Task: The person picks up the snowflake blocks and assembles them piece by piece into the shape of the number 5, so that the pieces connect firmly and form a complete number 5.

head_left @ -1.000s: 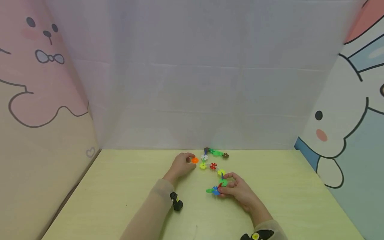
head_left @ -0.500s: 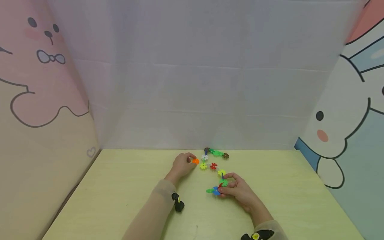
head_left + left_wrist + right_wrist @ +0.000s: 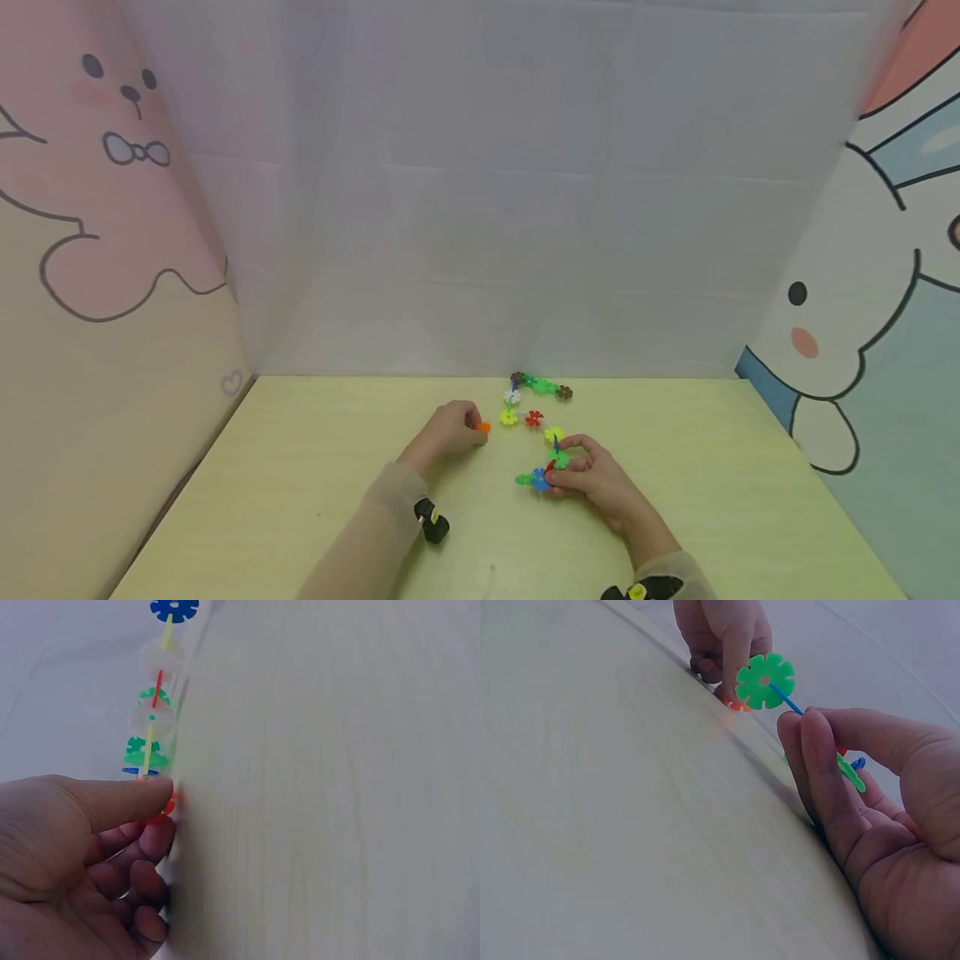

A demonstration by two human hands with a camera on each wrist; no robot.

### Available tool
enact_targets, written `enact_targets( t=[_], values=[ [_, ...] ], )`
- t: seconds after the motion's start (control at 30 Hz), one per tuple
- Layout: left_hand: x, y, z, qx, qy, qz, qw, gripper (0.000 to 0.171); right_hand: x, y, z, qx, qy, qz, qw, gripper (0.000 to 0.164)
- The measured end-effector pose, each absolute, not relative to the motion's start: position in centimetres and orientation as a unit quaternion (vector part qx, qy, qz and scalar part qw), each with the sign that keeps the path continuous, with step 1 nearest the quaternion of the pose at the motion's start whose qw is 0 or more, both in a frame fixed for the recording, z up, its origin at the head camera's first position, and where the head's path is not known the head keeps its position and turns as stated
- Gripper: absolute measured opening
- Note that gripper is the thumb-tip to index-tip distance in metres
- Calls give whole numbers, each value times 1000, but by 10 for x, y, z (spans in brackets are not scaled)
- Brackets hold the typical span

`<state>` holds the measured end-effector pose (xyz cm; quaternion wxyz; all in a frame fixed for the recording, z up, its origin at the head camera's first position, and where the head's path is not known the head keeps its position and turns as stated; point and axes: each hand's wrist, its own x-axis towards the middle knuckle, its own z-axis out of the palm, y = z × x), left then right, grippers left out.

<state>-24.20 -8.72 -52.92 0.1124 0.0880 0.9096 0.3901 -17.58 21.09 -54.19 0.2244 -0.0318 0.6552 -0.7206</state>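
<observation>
Between thumb and fingers, my left hand (image 3: 450, 429) pinches an orange notched plastic disc (image 3: 484, 427), partly hidden by the fingertips. To its right lies a chain of interlocking snowflake discs, with a yellow disc (image 3: 509, 417), a red disc (image 3: 534, 418) and a white disc (image 3: 512, 397) among them. My right hand (image 3: 600, 483) grips the near end of that chain, by a blue disc (image 3: 540, 478) and a green disc (image 3: 559, 459). In the right wrist view, a green disc (image 3: 766, 681) sticks out beyond the right fingertips, joined to an edge-on blue disc (image 3: 787, 699). The orange disc is apart from the chain.
The chain's far end, with green discs (image 3: 543, 386) and a brown disc (image 3: 564, 392), lies near the back edge of the pale wooden table (image 3: 300, 467). A white sheet (image 3: 480, 208) hangs behind, and printed panels stand at both sides.
My left hand has drawn the orange disc toward me and slightly left, away from the chain. The right hand and the chain have stayed in place.
</observation>
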Motion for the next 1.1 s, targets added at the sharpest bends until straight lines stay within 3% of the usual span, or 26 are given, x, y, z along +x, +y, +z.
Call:
enact_targets(
  t=[0.2, 0.47, 0.8, 1.1],
  values=[
    [-207, -91, -520, 110, 882, 429, 159, 22, -176, 209, -543, -26, 662, -715, 226, 60],
    [-176, -85, -517, 114, 849, 483, 178, 28, -178, 208, -540, -25, 669, -708, 223, 61],
    [-164, -78, -522, 83, 804, 552, 207, 21, -178, 209, -544, -22, 665, -712, 223, 59],
    [-165, -67, -525, 61, 795, 563, 219, 26, -179, 210, -544, -24, 665, -714, 219, 60]
  ],
)
